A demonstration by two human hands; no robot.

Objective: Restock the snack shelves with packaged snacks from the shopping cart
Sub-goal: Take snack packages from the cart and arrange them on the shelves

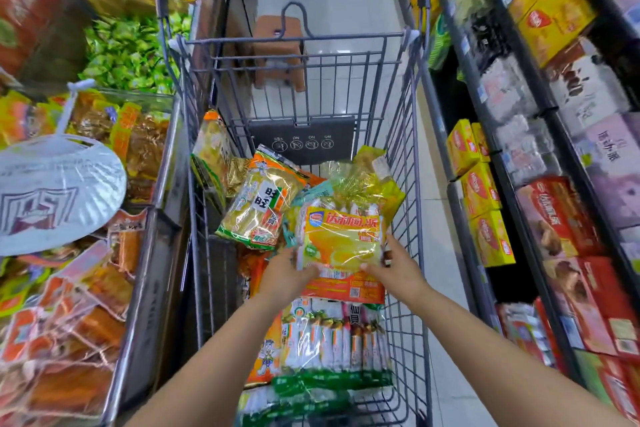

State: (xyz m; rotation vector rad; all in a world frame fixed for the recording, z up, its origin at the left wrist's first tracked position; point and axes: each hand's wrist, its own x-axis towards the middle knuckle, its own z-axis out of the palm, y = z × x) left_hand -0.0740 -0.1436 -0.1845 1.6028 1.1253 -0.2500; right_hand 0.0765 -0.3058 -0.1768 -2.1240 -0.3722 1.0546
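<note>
The yellow pack (341,246) at the cart's centre is showing red characters, 达利园·派, across its top band. At ten o'clock from it, the rice-cracker bag (258,204) is displaying 旺旺 in black on a white patch. At twelve o'clock, the grey cart plate (302,139) is carrying "ON" three times above round icons. Print on the shelf boxes is staying too blurred to read.

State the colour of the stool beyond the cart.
Brown, seen through the cart bars in the head view: stool.
</note>
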